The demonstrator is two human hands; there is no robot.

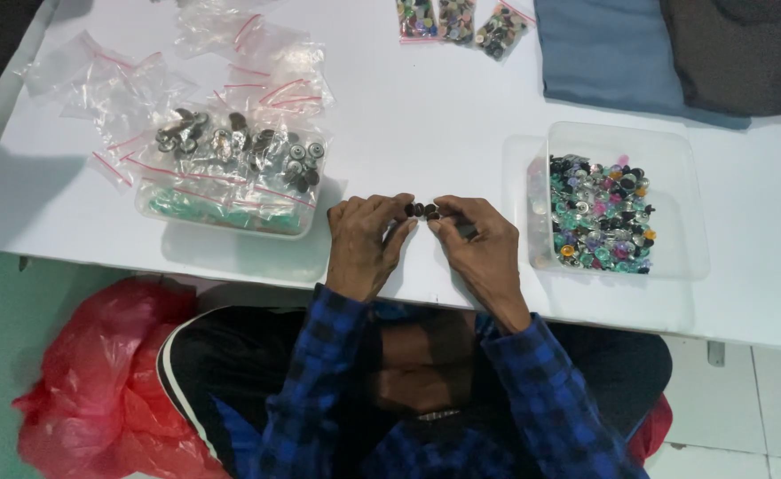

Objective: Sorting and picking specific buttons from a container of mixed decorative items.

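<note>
Off to my left on the tabletop [426, 115], small clear bags [231, 133], some filled with buttons, heap over a shallow tray, within easy reach. At the near edge, my left hand [364, 244] and right hand [479, 248] meet fingertip to fingertip, each grip pinched shut on a short row of dark buttons [422, 210], held level so none slip. Rightward, a clear tub [674, 151] keeps loose coloured buttons together.

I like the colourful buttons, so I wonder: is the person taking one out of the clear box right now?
No: both hands, the left hand and right hand, meet over the white table, pinching small dark buttons, apart from the clear box.
</note>
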